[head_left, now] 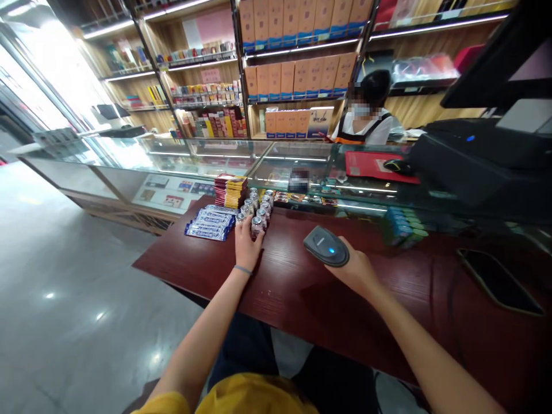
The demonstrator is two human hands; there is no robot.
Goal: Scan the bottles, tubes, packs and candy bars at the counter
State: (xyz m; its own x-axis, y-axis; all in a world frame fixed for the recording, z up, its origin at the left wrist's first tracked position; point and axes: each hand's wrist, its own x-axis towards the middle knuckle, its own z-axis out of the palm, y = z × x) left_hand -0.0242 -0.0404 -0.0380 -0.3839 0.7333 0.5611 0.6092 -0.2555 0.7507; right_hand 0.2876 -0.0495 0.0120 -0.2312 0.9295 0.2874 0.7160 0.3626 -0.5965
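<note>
My left hand (248,246) reaches to the near end of two rows of small silver-capped jars (264,208). Its thumb and fingers are round the sides of the front jar (257,223), which stands on the dark red wooden table (284,282). In my right hand (356,270) is a dark grey barcode scanner (325,246) with a blue light, held above the table. Left of the jars lie blue-and-white wrapped bars (211,222) in a row. Behind those is a stack of red-and-yellow packets (230,191).
Green-and-blue packs (404,226) stand at the right, with a phone (500,282) nearer me. A glass display counter (267,167) runs behind the table. It bears a red mat (379,165) and a dark register (478,161). A masked person (366,123) is behind it.
</note>
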